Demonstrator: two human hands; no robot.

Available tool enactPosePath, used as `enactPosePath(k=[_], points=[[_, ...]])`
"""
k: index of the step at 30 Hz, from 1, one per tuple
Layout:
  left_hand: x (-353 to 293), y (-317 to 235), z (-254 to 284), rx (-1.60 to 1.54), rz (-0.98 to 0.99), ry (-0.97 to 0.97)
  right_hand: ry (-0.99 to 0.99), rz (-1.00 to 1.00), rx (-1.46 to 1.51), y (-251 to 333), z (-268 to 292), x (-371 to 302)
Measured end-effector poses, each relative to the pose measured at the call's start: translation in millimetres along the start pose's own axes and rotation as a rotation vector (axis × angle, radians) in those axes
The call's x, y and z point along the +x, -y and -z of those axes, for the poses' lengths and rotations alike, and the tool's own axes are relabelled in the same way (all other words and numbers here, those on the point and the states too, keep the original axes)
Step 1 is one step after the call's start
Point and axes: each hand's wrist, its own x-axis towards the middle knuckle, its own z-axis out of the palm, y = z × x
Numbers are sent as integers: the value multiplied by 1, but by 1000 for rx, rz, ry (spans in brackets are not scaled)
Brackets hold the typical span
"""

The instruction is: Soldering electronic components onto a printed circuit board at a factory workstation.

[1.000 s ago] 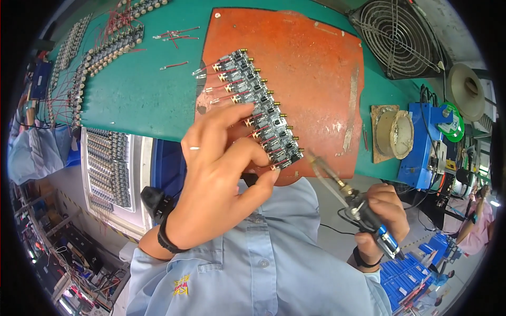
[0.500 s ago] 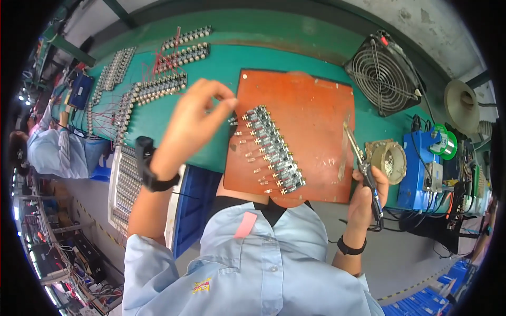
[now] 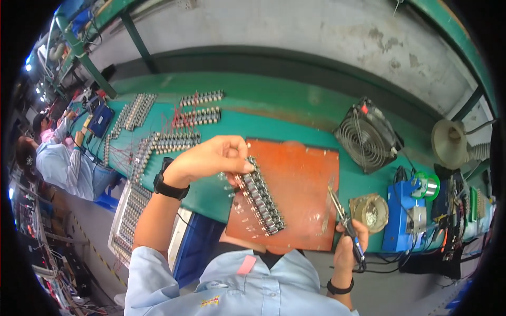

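A strip of joined circuit boards lies slanted on an orange-brown work board. My left hand is closed at its far end, thumb and fingers pinched on the strip's edge. Brass-coloured connectors line the strip. Several small parts with thin leads sit along its left side. In my right hand is a soldering iron, held like a pen at the work board's right edge. Its tip points away from me, apart from the strip.
More strips with red wires lie on the green table at left. A tray of parts stands beside a blue bin. At right are a fan, a round dish, a solder spool and a blue soldering station. Another person sits far left.
My left hand has come down to the strip's far end and closed on it; the strip now looks tilted. The soldering iron stays in my right hand. The whole view has shifted upward.
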Motion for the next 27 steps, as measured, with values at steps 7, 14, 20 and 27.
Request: enactPosePath(k=[7, 14, 20, 27], points=[[106, 14, 63, -430, -330, -343, -42, 28, -4, 0, -3, -4], [185, 13, 43, -492, -389, -500, 23, 77, -73, -1, -8, -3], [130, 1, 74, 261, -653, -622, 38, 79, -85, 4, -13, -2], [49, 36, 244, 921, 34, -1300, 66, 123, -174, 20, -28, 2]])
